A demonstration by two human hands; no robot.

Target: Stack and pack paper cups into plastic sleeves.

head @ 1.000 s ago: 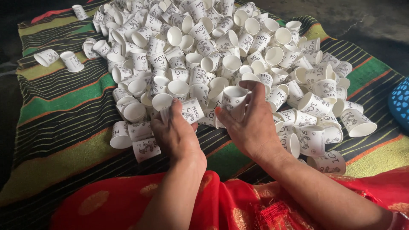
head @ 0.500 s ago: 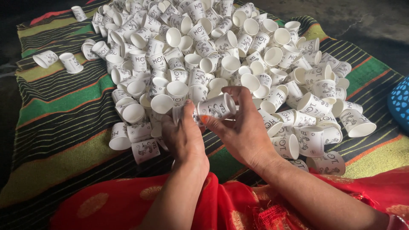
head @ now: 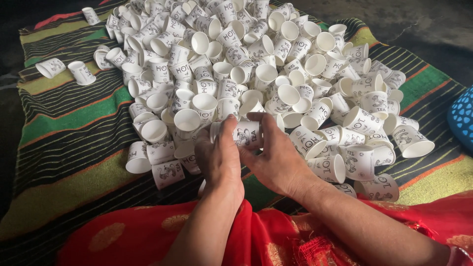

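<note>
- Kneeling over the striped woven mat in green, black, yellow and red (head: 74, 123), which takes up nearly the whole floor in front of me, with my red patterned cloth (head: 276, 241) bunched across the near edge.
- Here's the big heap of small white paper cups with dark printed pictures (head: 246, 64), tumbled every way, some mouth up, some on their sides, spilling out to a few strays at the far left.
- A blue dotted thing (head: 463, 118) just peeks in at the right edge; too little of it shows to say what.
- Now the change: a second ago my hands were low at the edge of the heap, and they've since come together with a short nested stack of white paper cups (head: 241, 134) lying on its side between them, just above the near cups.
- My right hand (head: 278, 160) curls round the stack's right end, thumb on top.
- My left hand (head: 221, 157) closes on its left end, fingers wrapped, so the stack is gripped from both sides.
</note>
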